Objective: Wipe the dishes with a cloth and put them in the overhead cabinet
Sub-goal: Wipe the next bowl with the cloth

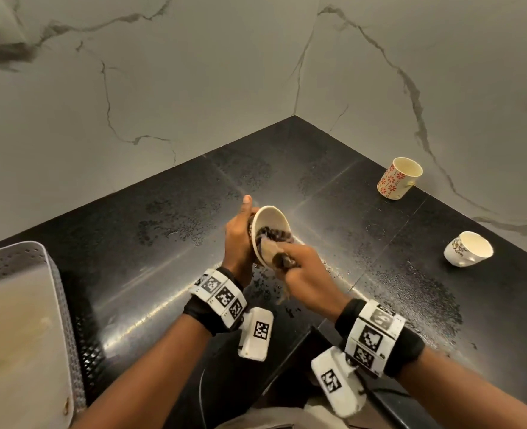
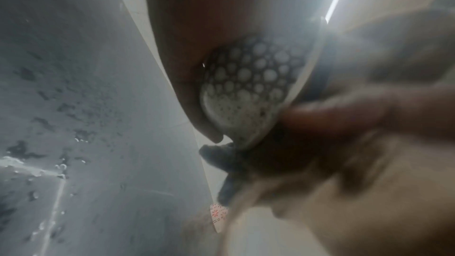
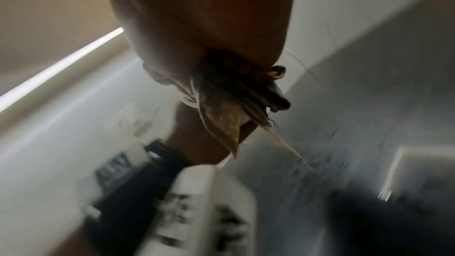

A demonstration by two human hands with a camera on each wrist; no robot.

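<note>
Here the left hand (image 1: 239, 239) grips the bowl (image 1: 270, 222) tilted above the tabletop (image 1: 163, 243), so the right hand (image 1: 305, 270), clutching the cloth (image 1: 274, 239), reaches inside.

Your left hand (image 1: 240, 239) cups the bowl (image 1: 270, 224), thumb raised; your right hand (image 1: 308, 274) (fingers curled) grips the cloth (image 1: 273, 243) inside it.

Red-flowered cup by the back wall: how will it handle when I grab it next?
The red-flowered cup looks rigid ceramic, so probably fragile if knocked. The countertop around is beaded with water, so it may be slippery. It stands upright, taller than wide, so a sideways push might tip it.
</note>
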